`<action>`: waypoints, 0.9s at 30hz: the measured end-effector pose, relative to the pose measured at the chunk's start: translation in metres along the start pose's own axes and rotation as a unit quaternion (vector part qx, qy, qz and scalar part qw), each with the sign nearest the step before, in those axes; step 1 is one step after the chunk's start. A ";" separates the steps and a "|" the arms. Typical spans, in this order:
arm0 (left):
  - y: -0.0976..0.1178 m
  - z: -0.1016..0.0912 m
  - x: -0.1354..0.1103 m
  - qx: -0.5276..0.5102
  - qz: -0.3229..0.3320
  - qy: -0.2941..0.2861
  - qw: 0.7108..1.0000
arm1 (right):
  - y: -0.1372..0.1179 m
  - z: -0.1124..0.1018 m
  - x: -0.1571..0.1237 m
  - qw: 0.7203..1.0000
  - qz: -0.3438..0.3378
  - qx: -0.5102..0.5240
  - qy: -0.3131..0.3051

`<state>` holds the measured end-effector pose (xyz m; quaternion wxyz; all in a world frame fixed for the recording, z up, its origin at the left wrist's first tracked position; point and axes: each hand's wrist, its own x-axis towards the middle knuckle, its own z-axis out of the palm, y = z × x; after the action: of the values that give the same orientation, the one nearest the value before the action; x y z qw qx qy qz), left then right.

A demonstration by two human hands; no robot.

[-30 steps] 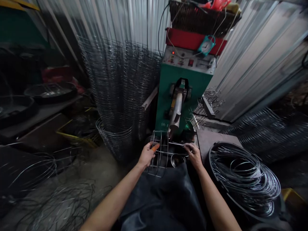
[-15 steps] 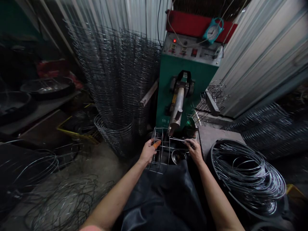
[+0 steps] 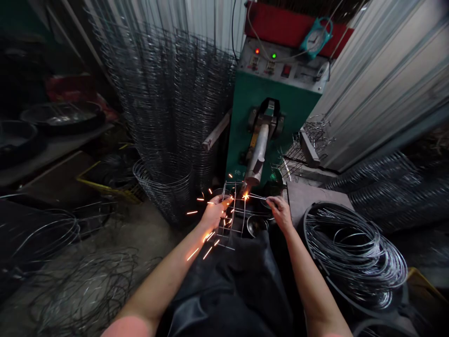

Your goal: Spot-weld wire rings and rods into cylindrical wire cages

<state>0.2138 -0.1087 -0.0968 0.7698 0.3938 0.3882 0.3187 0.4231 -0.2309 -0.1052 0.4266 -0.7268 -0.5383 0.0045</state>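
My left hand (image 3: pixel 214 211) grips a small wire grid frame (image 3: pixel 232 223) by its left side, an orange cover on the thumb. My right hand (image 3: pixel 278 211) pinches a thin straight wire (image 3: pixel 257 198) that lies across the top of the frame. The wire and the frame meet under the metal electrode arm (image 3: pixel 256 157) of a green spot welding machine (image 3: pixel 270 100). Orange sparks fly from that joint toward my left forearm. A green lamp and a red lamp glow on the machine's panel.
Tall stacks of wire mesh baskets (image 3: pixel 164 107) stand left of the machine. A tub of coiled wire (image 3: pixel 354 255) sits at my right. Loose wire loops (image 3: pixel 80 285) lie on the floor at left. A small metal bowl (image 3: pixel 255 224) sits below the frame. Corrugated metal walls enclose the back.
The electrode arm has come down on the joint and sparks now fly. A green lamp has lit on the panel. Both hands keep their grip, shifted slightly.
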 end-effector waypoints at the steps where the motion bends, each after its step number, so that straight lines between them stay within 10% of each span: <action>1: 0.000 0.000 0.001 0.000 -0.002 -0.001 1.000 | 0.000 -0.001 0.000 1.000 -0.004 -0.002 0.000; 12: -0.002 0.002 -0.007 0.042 0.064 0.022 0.997 | -0.007 -0.033 -0.063 0.998 0.024 -0.032 0.039; 27: -0.002 0.004 -0.002 0.035 0.041 0.023 0.998 | -0.018 0.008 -0.007 0.993 -0.094 -0.065 0.000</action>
<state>0.2164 -0.1128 -0.0967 0.7329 0.4287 0.4000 0.3451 0.4017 -0.2307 -0.1023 0.3768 -0.6991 -0.6036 -0.0711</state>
